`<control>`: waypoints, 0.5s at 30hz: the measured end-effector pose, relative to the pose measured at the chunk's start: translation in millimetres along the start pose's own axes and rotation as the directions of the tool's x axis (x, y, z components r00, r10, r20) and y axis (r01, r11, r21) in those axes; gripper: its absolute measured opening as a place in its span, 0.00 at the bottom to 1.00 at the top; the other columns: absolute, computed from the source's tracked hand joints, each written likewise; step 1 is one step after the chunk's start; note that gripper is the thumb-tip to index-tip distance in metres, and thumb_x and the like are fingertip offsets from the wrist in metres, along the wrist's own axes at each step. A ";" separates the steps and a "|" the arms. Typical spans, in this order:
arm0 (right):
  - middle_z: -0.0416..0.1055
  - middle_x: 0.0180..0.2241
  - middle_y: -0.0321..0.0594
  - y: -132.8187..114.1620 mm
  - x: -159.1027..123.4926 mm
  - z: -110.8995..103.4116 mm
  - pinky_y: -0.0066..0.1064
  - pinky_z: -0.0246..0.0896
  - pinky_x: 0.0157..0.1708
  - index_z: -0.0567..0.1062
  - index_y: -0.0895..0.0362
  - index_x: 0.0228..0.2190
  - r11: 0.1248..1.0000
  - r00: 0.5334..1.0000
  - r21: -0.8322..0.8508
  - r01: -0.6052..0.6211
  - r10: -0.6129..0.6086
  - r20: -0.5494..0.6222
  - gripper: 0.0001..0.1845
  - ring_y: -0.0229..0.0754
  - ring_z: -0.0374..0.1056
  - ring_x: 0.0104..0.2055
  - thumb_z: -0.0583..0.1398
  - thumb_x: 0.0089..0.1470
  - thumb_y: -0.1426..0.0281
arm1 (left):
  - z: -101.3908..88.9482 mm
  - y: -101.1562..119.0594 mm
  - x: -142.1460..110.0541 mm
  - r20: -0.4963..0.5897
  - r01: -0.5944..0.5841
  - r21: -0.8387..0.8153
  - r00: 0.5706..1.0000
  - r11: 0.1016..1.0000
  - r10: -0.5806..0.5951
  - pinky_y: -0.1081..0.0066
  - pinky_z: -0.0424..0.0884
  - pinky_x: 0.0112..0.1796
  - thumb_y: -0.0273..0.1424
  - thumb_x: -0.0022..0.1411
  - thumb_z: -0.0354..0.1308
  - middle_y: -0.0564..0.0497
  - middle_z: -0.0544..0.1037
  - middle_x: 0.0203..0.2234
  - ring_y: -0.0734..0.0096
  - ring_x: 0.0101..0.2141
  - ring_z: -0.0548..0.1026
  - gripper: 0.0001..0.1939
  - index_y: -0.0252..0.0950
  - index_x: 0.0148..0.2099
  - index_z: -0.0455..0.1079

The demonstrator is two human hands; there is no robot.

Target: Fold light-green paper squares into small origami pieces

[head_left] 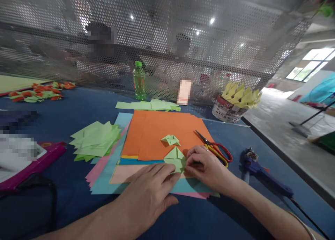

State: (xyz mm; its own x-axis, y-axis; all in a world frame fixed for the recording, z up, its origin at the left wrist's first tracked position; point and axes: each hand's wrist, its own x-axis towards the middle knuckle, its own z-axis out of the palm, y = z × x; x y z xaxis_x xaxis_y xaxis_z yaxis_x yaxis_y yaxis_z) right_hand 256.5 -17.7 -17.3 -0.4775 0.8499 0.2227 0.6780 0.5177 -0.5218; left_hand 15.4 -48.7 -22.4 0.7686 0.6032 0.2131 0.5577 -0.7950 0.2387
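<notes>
A partly folded light green paper [175, 156] with a pointed top lies on the stack of coloured sheets [167, 124]. My left hand [157, 184] rests at its lower left, with the index fingertip pressing on the paper and the fingers curled together. With thumb and index finger pinched, my right hand [201, 165] grips the paper's right edge. Just behind it sits a small folded green paper piece [171, 139]. Scissors [214, 147] with red and yellow handles lie beside my right hand, slightly open. The lower part of the paper is hidden by my fingers.
Loose green squares [95, 140] are piled at left, with green strips [149, 105] behind. A green bottle [139, 81] and a basket [227, 109] holding yellow folded pieces stand at the back. A glue gun [264, 173] with a cord lies at right. Perforated metal panel [162, 30] bounds the table.
</notes>
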 end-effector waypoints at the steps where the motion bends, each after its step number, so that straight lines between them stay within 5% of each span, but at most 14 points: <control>1: 0.71 0.37 0.39 -1.8 -0.1 1.2 0.38 0.64 0.43 0.76 0.55 0.28 1.000 1.000 -0.012 -0.016 0.015 -0.012 0.05 0.43 0.68 0.41 0.65 0.55 0.75 | 0.0 0.2 0.2 0.003 0.003 0.002 1.000 1.000 -0.003 0.54 0.74 0.45 0.31 0.67 0.61 0.43 0.73 0.50 0.51 0.49 0.73 0.20 0.36 0.58 0.65; 15: 0.71 0.36 0.38 -6.5 0.2 10.1 0.39 0.63 0.41 0.74 0.55 0.25 0.996 0.993 -0.038 -0.082 0.078 -0.087 0.07 0.44 0.67 0.39 0.65 0.50 0.78 | 9.7 -2.1 1.7 -0.003 0.004 0.082 1.000 0.997 -0.004 0.53 0.71 0.44 0.42 0.64 0.64 0.44 0.73 0.51 0.49 0.48 0.72 0.32 0.41 0.65 0.59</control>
State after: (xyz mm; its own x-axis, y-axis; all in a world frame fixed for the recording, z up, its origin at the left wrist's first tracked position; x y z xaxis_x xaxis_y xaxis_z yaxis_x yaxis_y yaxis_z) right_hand 246.3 -21.9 -22.2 -0.3725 0.8932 0.2518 0.7356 0.4496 -0.5066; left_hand 18.5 -46.6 -31.7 0.7656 0.6063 0.2151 0.5847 -0.7952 0.1606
